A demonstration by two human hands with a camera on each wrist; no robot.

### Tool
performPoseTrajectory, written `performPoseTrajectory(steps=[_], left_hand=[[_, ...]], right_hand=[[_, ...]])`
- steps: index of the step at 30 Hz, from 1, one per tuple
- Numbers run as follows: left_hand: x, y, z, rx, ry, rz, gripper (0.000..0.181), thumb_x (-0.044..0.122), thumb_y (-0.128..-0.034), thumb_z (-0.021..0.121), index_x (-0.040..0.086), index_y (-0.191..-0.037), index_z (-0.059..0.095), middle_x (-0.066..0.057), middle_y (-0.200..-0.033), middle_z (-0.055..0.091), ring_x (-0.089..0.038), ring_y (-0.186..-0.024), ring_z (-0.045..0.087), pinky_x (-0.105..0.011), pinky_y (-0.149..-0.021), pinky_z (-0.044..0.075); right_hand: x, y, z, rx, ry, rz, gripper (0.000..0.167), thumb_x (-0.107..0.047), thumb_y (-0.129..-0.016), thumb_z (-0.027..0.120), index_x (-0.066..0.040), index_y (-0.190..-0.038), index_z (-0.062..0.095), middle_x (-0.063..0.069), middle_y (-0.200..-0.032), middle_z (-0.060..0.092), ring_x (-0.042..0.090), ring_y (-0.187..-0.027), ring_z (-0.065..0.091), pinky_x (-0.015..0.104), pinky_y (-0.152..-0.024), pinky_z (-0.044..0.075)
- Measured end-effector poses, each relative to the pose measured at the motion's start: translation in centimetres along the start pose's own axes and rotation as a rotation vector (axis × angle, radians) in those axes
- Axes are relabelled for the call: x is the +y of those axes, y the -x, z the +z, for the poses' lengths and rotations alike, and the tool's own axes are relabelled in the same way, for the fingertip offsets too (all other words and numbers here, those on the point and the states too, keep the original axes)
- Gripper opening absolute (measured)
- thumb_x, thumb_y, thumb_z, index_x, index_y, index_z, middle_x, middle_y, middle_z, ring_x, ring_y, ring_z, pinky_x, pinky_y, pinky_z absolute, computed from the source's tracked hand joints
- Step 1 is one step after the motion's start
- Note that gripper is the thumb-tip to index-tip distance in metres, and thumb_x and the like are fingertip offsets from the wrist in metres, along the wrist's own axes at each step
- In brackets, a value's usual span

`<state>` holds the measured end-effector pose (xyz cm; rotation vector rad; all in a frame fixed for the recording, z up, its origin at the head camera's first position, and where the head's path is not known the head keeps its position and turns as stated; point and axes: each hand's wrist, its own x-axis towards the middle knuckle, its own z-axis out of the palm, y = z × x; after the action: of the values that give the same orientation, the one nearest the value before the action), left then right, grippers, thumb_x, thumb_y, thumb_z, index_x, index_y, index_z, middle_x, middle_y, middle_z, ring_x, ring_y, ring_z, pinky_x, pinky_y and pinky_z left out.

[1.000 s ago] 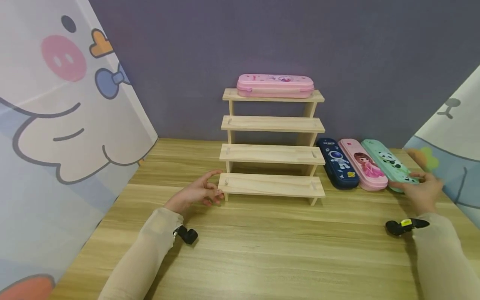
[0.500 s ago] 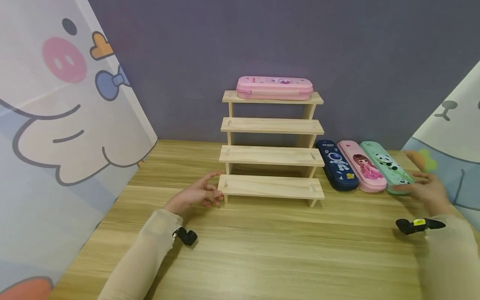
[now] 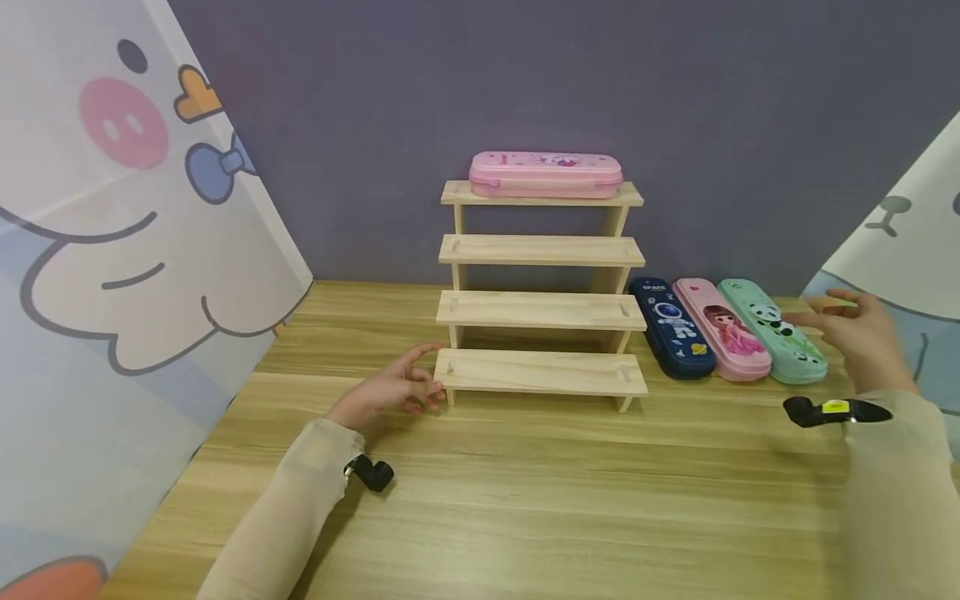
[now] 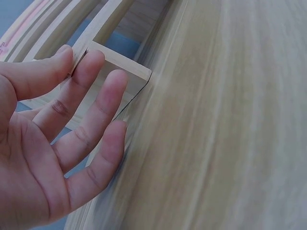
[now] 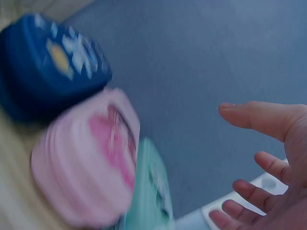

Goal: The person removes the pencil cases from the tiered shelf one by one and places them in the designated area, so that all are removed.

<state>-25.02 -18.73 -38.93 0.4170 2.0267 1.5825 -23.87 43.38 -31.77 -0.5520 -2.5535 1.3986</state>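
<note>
A stepped wooden display rack (image 3: 540, 308) stands on the table, a pink pencil case (image 3: 546, 174) lying on its top shelf. My left hand (image 3: 395, 387) holds the left end of the lowest shelf between thumb and index finger; in the left wrist view the other fingers (image 4: 112, 88) are loosely bent beside the rack. To the right of the rack lie a navy space pencil case (image 3: 672, 327), a pink one with a girl (image 3: 722, 329) and a mint-green panda one (image 3: 773, 332), side by side. My right hand (image 3: 862, 337), holding nothing, hovers by the green case, fingers loosely spread.
A dark grey panel (image 3: 360, 125) rises behind the rack. Cartoon-printed white panels stand at the left (image 3: 150, 208) and right (image 3: 915, 233). The wood-grain table (image 3: 525, 500) extends in front of the rack.
My right hand has come off the green pencil case, shifting right and then up and away. The green case now lies closer in line with the others. My left hand stays put.
</note>
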Motion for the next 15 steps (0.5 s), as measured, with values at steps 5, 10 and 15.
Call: performPoseTrajectory(steps=[5, 10, 15], left_hand=[[-0.2, 0.0, -0.1, -0.001, 0.002, 0.008, 0.078, 0.005, -0.0998, 0.058, 0.013, -0.16, 0.01, -0.01, -0.099, 0.071, -0.023, -0.08, 0.069, -0.035, -0.065, 0.055], [-0.3, 0.0, 0.0, -0.001, 0.0, 0.01, 0.077, 0.004, -0.0997, 0.058, 0.013, -0.16, 0.01, -0.011, -0.1, 0.071, -0.023, -0.08, 0.069, -0.036, -0.066, 0.055], [-0.3, 0.1, 0.0, 0.001, 0.006, 0.013, 0.077, 0.002, -0.0992, 0.056, 0.013, -0.16, 0.01, -0.01, -0.099, 0.071, -0.023, -0.08, 0.069, -0.035, -0.066, 0.055]], right_hand=[[-3.1, -0.4, 2.0, -0.045, 0.023, -0.092, 0.096, -0.042, -0.089, 0.073, -0.009, -0.158, 0.016, 0.015, -0.132, 0.036, 0.007, -0.094, 0.044, 0.017, -0.076, 0.046], [-5.7, -1.1, 4.3, -0.072, 0.011, -0.123, 0.1, -0.046, -0.089, 0.072, -0.009, -0.16, 0.012, 0.024, -0.15, 0.025, 0.032, -0.118, 0.04, 0.049, -0.104, 0.038], [-8.1, -2.1, 6.4, -0.12, -0.079, -0.196, 0.089, -0.038, -0.09, 0.074, -0.017, -0.158, 0.02, 0.014, -0.148, 0.033, 0.035, -0.133, 0.032, 0.051, -0.111, 0.03]])
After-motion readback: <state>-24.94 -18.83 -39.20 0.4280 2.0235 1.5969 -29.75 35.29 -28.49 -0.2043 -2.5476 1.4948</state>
